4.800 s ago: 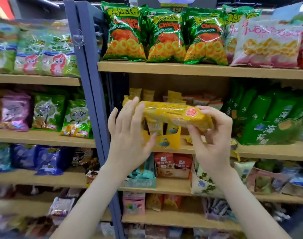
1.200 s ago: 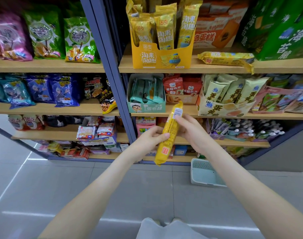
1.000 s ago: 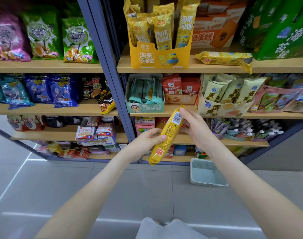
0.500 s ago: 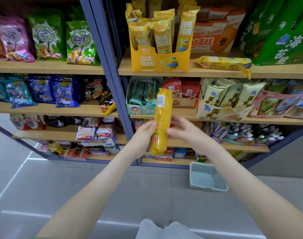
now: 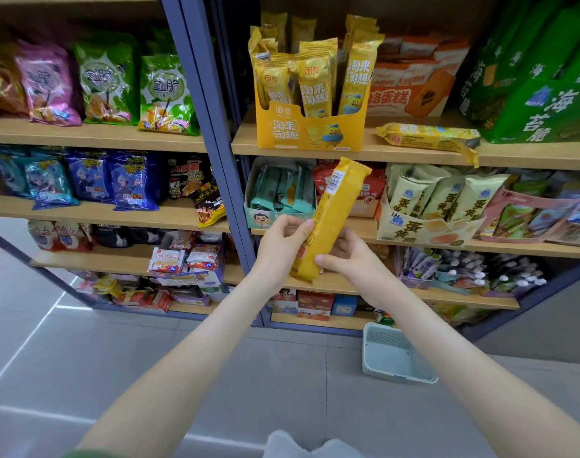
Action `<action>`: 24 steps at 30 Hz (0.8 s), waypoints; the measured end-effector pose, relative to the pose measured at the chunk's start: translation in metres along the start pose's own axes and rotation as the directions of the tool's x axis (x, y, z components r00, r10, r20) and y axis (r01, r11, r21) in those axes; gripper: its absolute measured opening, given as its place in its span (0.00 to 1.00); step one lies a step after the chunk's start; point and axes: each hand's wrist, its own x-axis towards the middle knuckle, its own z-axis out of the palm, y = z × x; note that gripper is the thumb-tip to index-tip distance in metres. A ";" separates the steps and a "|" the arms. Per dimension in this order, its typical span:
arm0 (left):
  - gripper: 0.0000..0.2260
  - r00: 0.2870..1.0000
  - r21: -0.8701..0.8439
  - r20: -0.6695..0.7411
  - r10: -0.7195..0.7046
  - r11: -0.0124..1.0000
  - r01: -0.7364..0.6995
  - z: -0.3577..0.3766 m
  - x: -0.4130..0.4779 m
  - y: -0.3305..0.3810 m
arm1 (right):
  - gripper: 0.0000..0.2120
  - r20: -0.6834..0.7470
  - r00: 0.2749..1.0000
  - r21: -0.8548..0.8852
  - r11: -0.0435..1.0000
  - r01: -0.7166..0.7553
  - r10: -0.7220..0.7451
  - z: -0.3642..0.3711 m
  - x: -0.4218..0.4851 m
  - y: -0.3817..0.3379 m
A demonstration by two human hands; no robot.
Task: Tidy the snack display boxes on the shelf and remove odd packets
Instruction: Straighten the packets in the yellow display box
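Observation:
Both hands hold a long yellow snack packet (image 5: 334,213) nearly upright, barcode side towards me, in front of the shelves. My left hand (image 5: 282,246) pinches its left edge near the middle. My right hand (image 5: 351,256) grips its lower part with the thumb across the front. Above, a yellow display box (image 5: 310,132) stands on the shelf with several matching yellow packets upright in it. A second yellow packet (image 5: 427,137) lies flat on the shelf to the right of that box.
A teal display box (image 5: 282,196), red packets (image 5: 368,190) and a cream display box (image 5: 427,223) sit on the shelf below. Green cartons (image 5: 539,94) stand at the upper right. A pale blue basket (image 5: 394,355) rests on the floor. A blue shelf upright (image 5: 212,143) divides the bays.
The yellow packet has been turned from lying sideways at shelf height to nearly upright and lifted, its top now tilting right. My left hand slid to its left edge.

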 end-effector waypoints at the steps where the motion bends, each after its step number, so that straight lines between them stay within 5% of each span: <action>1: 0.11 1.000 0.007 -0.019 -0.019 1.000 0.019 0.001 0.000 0.001 | 0.18 -0.016 1.000 0.037 0.999 -0.012 0.013 0.000 0.000 0.000; 6: 0.16 0.982 0.214 0.190 -0.013 0.977 -0.029 -0.005 0.001 0.000 | 0.18 -0.193 0.981 0.108 0.994 -0.004 0.025 -0.009 0.005 -0.001; 9: 0.28 0.949 0.323 0.311 0.051 0.934 -0.155 0.003 -0.002 0.002 | 0.21 -0.229 0.973 0.176 0.984 0.015 0.026 -0.016 0.006 -0.006; 13: 0.22 0.976 0.411 0.155 0.155 0.888 -0.206 0.022 -0.005 0.007 | 0.18 -0.166 0.986 0.149 0.988 0.051 -0.025 -0.024 0.009 -0.012; 18: 0.16 0.934 0.027 0.356 -0.030 0.999 0.021 0.008 0.011 0.020 | 0.22 -0.063 0.986 0.243 0.956 0.167 -0.156 -0.051 0.019 -0.029; 24: 0.22 0.828 -0.101 0.560 -0.025 0.990 0.098 -0.019 0.032 0.032 | 0.32 0.161 0.961 0.350 0.923 0.159 -0.226 -0.063 0.036 -0.058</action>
